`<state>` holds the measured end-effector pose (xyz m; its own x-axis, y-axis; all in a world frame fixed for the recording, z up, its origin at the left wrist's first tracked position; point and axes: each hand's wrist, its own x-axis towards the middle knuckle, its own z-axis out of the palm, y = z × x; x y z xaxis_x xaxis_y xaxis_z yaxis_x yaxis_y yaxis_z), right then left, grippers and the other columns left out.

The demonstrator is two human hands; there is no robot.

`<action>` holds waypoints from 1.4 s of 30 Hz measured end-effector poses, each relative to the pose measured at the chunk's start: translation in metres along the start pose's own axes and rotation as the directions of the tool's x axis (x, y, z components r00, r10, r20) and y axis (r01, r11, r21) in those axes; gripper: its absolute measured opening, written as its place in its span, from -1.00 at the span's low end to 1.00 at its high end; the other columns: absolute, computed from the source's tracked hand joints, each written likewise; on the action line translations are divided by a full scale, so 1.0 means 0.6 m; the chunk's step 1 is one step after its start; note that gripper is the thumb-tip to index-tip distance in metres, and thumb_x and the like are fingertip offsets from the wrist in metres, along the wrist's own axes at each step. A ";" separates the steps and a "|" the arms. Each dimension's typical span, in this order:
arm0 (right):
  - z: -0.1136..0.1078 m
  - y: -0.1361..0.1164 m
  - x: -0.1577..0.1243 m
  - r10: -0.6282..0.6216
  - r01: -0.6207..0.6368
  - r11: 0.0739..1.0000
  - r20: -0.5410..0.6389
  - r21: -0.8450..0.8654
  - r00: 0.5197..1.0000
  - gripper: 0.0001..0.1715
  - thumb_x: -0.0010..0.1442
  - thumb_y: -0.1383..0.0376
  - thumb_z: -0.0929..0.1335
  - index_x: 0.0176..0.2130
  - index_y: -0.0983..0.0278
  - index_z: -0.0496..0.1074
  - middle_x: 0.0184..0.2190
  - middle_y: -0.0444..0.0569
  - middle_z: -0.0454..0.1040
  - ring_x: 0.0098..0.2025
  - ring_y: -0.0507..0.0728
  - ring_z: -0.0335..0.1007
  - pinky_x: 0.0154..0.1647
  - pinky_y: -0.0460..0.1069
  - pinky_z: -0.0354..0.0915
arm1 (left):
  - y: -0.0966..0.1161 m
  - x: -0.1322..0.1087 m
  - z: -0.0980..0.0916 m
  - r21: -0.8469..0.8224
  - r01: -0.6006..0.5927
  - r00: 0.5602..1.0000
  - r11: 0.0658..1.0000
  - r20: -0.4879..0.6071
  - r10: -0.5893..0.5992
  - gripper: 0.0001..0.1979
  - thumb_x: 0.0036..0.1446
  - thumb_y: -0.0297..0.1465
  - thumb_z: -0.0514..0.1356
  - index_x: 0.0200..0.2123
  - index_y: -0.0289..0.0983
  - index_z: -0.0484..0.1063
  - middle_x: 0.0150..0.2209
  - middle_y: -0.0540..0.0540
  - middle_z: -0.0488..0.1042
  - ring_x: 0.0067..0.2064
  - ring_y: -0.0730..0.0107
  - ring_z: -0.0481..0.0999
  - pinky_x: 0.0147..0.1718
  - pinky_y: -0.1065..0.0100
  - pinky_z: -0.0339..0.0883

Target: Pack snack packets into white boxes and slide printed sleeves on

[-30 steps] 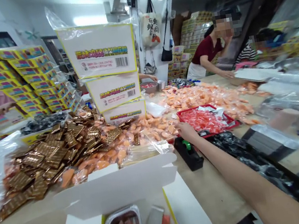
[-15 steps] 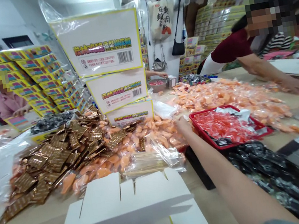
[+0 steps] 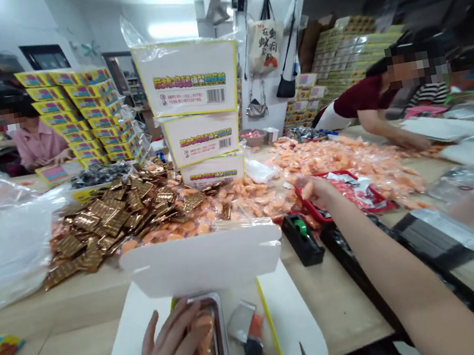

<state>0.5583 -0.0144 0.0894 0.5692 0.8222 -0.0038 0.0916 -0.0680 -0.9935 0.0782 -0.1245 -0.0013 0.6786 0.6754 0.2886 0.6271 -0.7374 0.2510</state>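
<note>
My left hand [image 3: 177, 348] lies with fingers spread over a foil-rimmed tray [image 3: 223, 349] inside an open white box [image 3: 201, 262]. Orange wrapped pieces [image 3: 205, 334] show in the tray under my fingertips. Beside the tray in the box is a clear packet [image 3: 240, 319], with a small orange-red item and a round black piece [image 3: 253, 350]. My right hand [image 3: 318, 189] is closed, its fingers curled, over the left side of a red basket [image 3: 310, 207] holding red packets [image 3: 361, 196]. What its fingers hold, if anything, is hidden.
A black tape dispenser [image 3: 303, 245] stands right of the box. Behind are brown-gold packets [image 3: 107, 217], orange wrapped pieces [image 3: 328, 153] and stacked printed boxes [image 3: 203, 137]. A long black tray [image 3: 356, 266] lies under my right forearm. Co-workers [image 3: 365, 101] are at both sides.
My left hand has come into view over the tray in the box. My right hand has shifted right, from the orange pieces to the red basket. The view has tilted down.
</note>
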 end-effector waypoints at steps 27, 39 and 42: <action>0.192 0.054 -0.370 -0.203 0.504 0.845 0.765 -0.178 0.612 -0.56 0.13 0.39 0.25 0.01 0.22 0.40 -0.17 -0.01 0.37 -0.20 0.06 0.36 -0.20 -0.01 0.38 | 0.050 0.000 -0.044 -0.338 0.490 0.866 0.804 0.085 -0.492 -0.66 0.24 -0.32 0.03 0.05 -0.27 0.31 -0.10 -0.21 0.48 -0.09 0.12 0.52 -0.10 0.16 0.36; 0.183 0.099 -0.397 -0.454 0.819 0.474 0.708 -0.323 0.541 -0.62 0.22 0.35 0.30 0.05 0.23 0.39 0.09 0.18 0.34 0.18 0.31 0.21 0.21 0.31 0.16 | 0.057 0.013 -0.039 -0.445 0.517 0.850 0.731 0.167 -0.500 -0.49 0.22 -0.31 0.07 0.23 -0.22 0.11 -0.22 -0.09 0.48 -0.27 0.25 0.53 -0.24 0.26 0.36; 0.172 0.081 -0.429 -0.381 0.638 0.732 0.633 -0.239 0.674 -0.53 0.27 0.20 0.30 0.14 0.21 0.28 -0.05 0.10 0.44 0.00 0.22 0.39 0.02 0.18 0.34 | 0.082 0.015 -0.036 -0.649 0.435 0.879 0.623 0.158 -0.450 -0.47 0.22 -0.25 0.11 0.21 -0.22 0.09 -0.24 -0.06 0.48 -0.30 0.31 0.52 -0.27 0.29 0.38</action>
<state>0.3317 -0.1711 0.0305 -0.1679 0.9380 0.3034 0.6253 0.3393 -0.7027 0.1072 -0.1549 0.0338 0.3748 0.9271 -0.0049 0.4382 -0.1725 0.8822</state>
